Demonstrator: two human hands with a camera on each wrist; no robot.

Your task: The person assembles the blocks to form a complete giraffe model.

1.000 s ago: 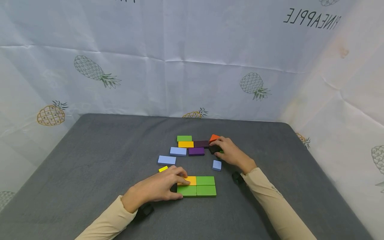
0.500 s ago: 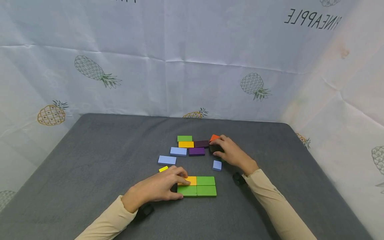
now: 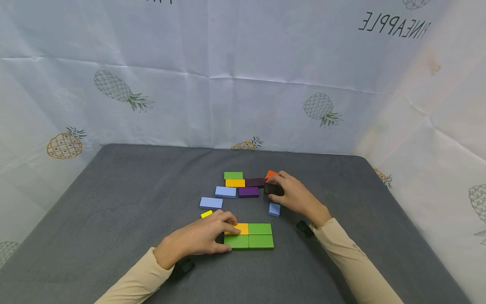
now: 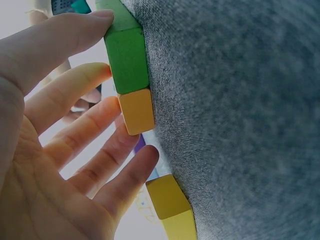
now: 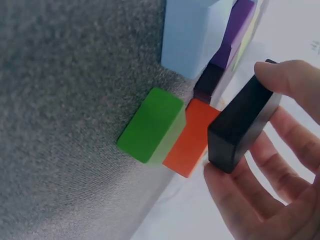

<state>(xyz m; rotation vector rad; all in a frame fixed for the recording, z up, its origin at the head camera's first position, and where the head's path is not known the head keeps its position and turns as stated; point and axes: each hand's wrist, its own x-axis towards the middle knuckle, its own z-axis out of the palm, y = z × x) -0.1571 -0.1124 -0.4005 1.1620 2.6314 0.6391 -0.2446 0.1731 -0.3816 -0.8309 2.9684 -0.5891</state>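
My right hand (image 3: 296,196) holds a black block (image 3: 274,189) between thumb and fingers. In the right wrist view the black block (image 5: 240,125) is held tilted, apart from a green block (image 5: 152,125) and an orange-red block (image 5: 192,137). My left hand (image 3: 199,234) rests at the left side of a flat group of blocks: a yellow-orange block (image 3: 243,229) and several green blocks (image 3: 260,241). Its thumb touches the near green block; fingertips lie on the yellow-orange one. The left wrist view shows these fingers (image 4: 75,90) extended against the blocks' edges.
Beyond the group lie light blue blocks (image 3: 225,192), a purple block (image 3: 248,192), a dark maroon block (image 3: 254,182), a yellow-orange block (image 3: 235,183) and a green block (image 3: 233,175). A small blue block (image 3: 274,210) is near my right hand. A yellow block (image 3: 206,214) lies beside my left hand.
My right hand has taken the black block up slightly and drawn a little rightward, and the block shows more plainly in its grip. The left hand and the flat group have stayed put.
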